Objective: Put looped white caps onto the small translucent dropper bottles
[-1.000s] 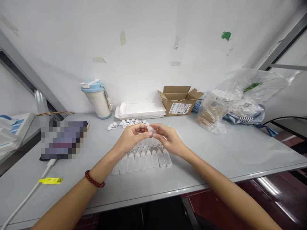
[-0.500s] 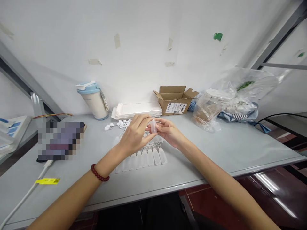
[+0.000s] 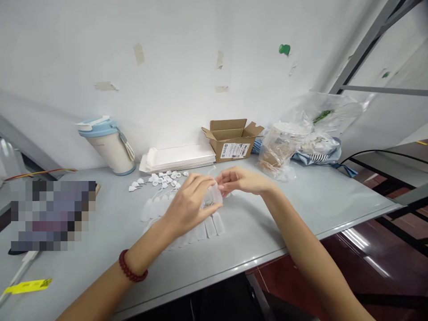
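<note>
A small translucent plastic bottle [image 3: 216, 195] is held above the table between my two hands. My left hand [image 3: 192, 200] grips it, with the thumb below and the fingers above. The curled fingers of my right hand [image 3: 236, 182] press against its right side near the top; what else they pinch is hidden. A thin white tip [image 3: 211, 169] shows just above the fingers. Beneath and left of my hands lie rows of similar bottles [image 3: 200, 231], partly covered by my left hand. Several small white caps [image 3: 163, 178] lie loose behind them.
At the back stand an open cardboard box [image 3: 234, 149], a stack of flat white boxes [image 3: 180, 157] and a blue-lidded tumbler [image 3: 112, 147]. Plastic bags [image 3: 281, 151] lie to the right. A blurred-out device [image 3: 56, 214] with a cable is on the left.
The view has turned, so the scene sits further left. The bottle has tilted in my left hand, and my right hand has shifted, its fingers now more curled at the bottle's side.
</note>
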### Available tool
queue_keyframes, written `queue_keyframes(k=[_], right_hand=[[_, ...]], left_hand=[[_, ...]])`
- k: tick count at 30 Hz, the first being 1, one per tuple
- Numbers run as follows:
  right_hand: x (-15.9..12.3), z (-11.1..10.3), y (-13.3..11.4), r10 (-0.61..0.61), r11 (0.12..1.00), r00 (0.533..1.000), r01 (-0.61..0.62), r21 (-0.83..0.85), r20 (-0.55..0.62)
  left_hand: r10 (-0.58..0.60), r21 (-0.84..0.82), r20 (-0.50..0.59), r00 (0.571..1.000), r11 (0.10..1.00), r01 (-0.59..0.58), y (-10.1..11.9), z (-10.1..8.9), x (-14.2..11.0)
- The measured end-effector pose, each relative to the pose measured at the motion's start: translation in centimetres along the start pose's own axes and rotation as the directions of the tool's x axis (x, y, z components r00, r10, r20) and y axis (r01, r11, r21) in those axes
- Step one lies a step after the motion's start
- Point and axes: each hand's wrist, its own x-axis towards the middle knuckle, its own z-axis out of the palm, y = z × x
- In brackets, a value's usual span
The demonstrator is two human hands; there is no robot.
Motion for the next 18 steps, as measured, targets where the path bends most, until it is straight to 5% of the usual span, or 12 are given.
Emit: queue_keyframes(k=[5, 10, 18], right_hand=[[-1.6, -0.6, -1.1, 0.251, 0.933, 0.958, -0.202, -0.299, 0.138], [-0.9, -0.1, -0.6, 0.435, 0.838, 0.872, -0.301, -0.456, 0.224], [-0.2, 0.3, 0.0, 0.447, 0.826, 0.863, -0.295, -0.481, 0.237]], left_hand=[[-0.102, -0.077, 0.21, 0.972, 0.99, 0.12, 2.8, 0.5, -0.1], [-0.276, -0.053, 0.428, 0.861, 0.943, 0.328, 4.1, 1.2, -0.3], [-0.382, -0.068, 0.474, 0.794, 0.883, 0.465, 4.2, 1.8, -0.6]])
